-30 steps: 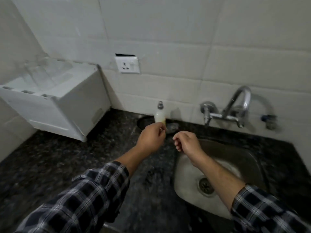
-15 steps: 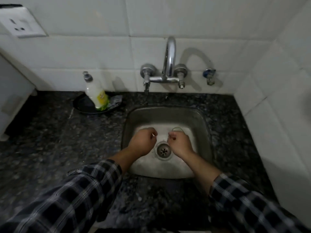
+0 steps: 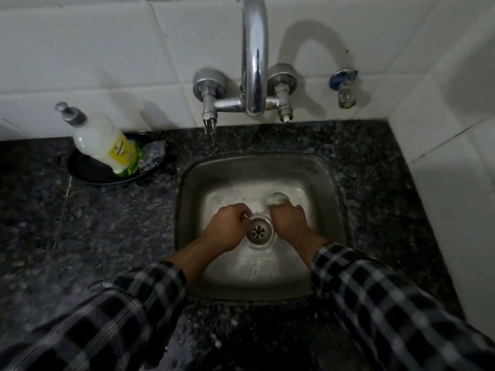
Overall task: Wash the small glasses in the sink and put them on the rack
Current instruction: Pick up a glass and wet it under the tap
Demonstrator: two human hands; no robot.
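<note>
Both my hands are down inside the steel sink point(image 3: 187, 210), on either side of the drain point(image 3: 258, 231). My right hand point(image 3: 288, 223) grips a small clear glass point(image 3: 277, 198), whose rim pokes out beyond my fingers toward the far wall of the sink. My left hand point(image 3: 227, 227) is curled with the fingers closed near the drain; something thin may be pinched at its fingertips, but it is too small to tell. The rack is out of view.
A chrome tap point(image 3: 254, 62) arches over the sink from the tiled wall, with no water running. A soap bottle point(image 3: 107, 141) leans in a black dish point(image 3: 88, 172) with a scrubber point(image 3: 152, 153) on the dark granite counter point(image 3: 93, 236). A tiled side wall closes the right.
My view swung right from the rack and socket to directly over the sink. Both hands dropped into the basin, and the glass now shows in my right hand.
</note>
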